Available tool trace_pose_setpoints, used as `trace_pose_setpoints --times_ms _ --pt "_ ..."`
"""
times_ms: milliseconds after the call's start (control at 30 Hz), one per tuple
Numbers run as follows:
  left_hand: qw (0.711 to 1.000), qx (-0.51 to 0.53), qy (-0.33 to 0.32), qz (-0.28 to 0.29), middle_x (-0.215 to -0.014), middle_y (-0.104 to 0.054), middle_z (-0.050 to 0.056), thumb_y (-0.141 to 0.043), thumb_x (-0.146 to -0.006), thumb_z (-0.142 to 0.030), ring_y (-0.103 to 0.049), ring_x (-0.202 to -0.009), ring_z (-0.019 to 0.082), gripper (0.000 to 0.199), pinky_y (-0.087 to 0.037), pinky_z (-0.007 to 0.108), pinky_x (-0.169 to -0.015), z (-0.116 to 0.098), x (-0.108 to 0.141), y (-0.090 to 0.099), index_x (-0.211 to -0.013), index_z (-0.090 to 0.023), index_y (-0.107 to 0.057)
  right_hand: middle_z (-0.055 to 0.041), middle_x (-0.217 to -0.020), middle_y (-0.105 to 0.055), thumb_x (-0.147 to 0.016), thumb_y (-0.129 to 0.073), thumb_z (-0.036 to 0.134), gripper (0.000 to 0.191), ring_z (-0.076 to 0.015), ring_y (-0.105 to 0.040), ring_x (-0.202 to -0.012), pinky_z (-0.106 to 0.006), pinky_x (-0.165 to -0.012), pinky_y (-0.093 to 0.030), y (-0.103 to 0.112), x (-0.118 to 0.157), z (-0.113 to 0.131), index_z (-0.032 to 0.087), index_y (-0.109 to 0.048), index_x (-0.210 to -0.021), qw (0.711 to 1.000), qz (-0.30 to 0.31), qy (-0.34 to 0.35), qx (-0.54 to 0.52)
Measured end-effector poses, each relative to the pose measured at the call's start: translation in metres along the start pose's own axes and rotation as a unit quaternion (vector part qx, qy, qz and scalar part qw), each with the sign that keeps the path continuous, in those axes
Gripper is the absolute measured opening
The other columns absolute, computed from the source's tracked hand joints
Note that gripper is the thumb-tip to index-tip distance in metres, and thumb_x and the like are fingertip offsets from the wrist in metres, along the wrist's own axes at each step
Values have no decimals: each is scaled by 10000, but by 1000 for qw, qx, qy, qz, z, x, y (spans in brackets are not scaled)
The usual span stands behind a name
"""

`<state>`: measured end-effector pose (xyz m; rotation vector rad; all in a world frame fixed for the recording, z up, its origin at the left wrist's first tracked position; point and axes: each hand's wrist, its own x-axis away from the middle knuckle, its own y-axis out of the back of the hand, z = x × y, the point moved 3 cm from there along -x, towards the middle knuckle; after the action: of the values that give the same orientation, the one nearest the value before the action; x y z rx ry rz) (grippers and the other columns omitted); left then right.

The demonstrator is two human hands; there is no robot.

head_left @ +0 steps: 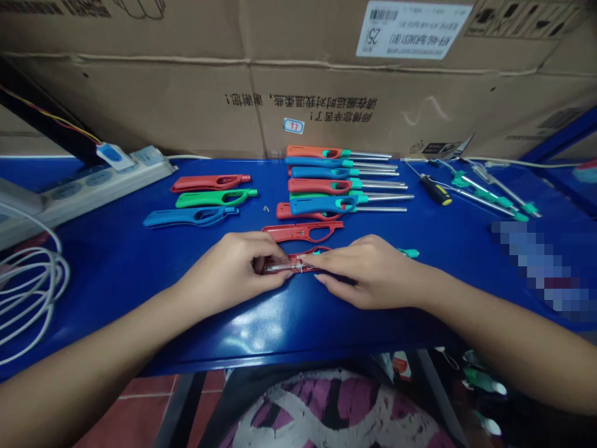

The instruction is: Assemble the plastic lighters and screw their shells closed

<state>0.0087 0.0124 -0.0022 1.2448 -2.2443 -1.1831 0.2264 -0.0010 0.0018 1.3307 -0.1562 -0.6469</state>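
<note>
On the table in front of me lies an open red lighter casing half (318,251) with a clear fuel tank (278,266) in it. My left hand (236,264) is closed round the casing's left end, thumb below and fingers above. My right hand (373,270) has its index fingertip on the inner parts by the tank's valve end, its thumb at the lower edge; its other fingers are partly hidden. A matching red half shell (302,233) lies just beyond. To the right of my right hand is a small teal piece (409,253).
Several long-nosed lighters (321,205) are stacked further back. Coloured half shells (217,198) lie left of them. A screwdriver (436,189) and metal rods with teal ends (489,194) are at right. A power strip (88,186) and coiled white cable (35,286) are left; a cardboard box (186,93) stands behind.
</note>
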Motion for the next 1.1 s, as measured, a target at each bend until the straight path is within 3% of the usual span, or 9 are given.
trace_pose_setpoints --times_ms 133,300,433,600,700,833,1100 --pt "1000 -10 -13 -1 -779 -693 -4 -716 -878 -322 -572 -631 106 121 -430 228 -576 0 1 0 -886 -213 -768 -18 -1066 -787 -1012 -496 288 369 -178 -751 -793 -309 -566 -412 -2 2 4 169 -619 -1339 998 36 14 39" --pt "997 -56 -33 -31 -834 -689 12 -719 -877 -355 -585 -672 133 166 -439 257 -594 -1 3 2 -937 -202 -740 -14 -1205 -733 -1009 -498 239 318 -163 -709 -999 -271 -671 -444 11 1 -2 217 -616 -1303 1000 12 -13 -3" --pt "989 -86 -103 -55 -970 -704 42 -701 -897 -328 -620 -875 193 185 -502 318 -770 -9 4 4 -1024 -194 -709 -40 -1047 -700 -964 -542 202 154 -156 -650 -907 -266 -715 -447 20 -1 -14 180 -667 -1053 994 17 -93 -60" --pt "983 -76 -163 -32 -1149 -678 80 -620 -952 -208 -598 -1088 219 216 -501 377 -960 -12 4 -8 -1160 -177 -669 -9 -944 -645 -879 -646 164 76 -114 -544 -727 -246 -633 -390 16 -2 -22 185 -634 -951 974 74 -169 -133" --pt "984 -59 -166 -18 -1196 -661 78 -591 -969 -166 -600 -1137 207 227 -499 374 -998 -8 4 -16 -1186 -186 -654 0 -908 -634 -869 -641 119 62 -96 -510 -681 -243 -643 -380 15 -2 -23 175 -627 -893 970 77 -173 -155" --pt "982 -40 -184 0 -1215 -641 78 -558 -984 -123 -595 -1168 187 267 -504 334 -1010 -6 5 -21 -1234 -182 -633 -2 -905 -640 -871 -647 122 93 -105 -515 -698 -244 -649 -374 15 -3 -23 170 -636 -949 970 80 -170 -153" --pt "979 -43 -199 -13 -1211 -626 85 -565 -984 -121 -595 -1163 180 268 -503 306 -1003 -7 4 -21 -1239 -177 -628 1 -868 -630 -868 -636 114 60 -108 -516 -711 -238 -638 -367 14 -3 -23 166 -634 -897 969 81 -166 -165"
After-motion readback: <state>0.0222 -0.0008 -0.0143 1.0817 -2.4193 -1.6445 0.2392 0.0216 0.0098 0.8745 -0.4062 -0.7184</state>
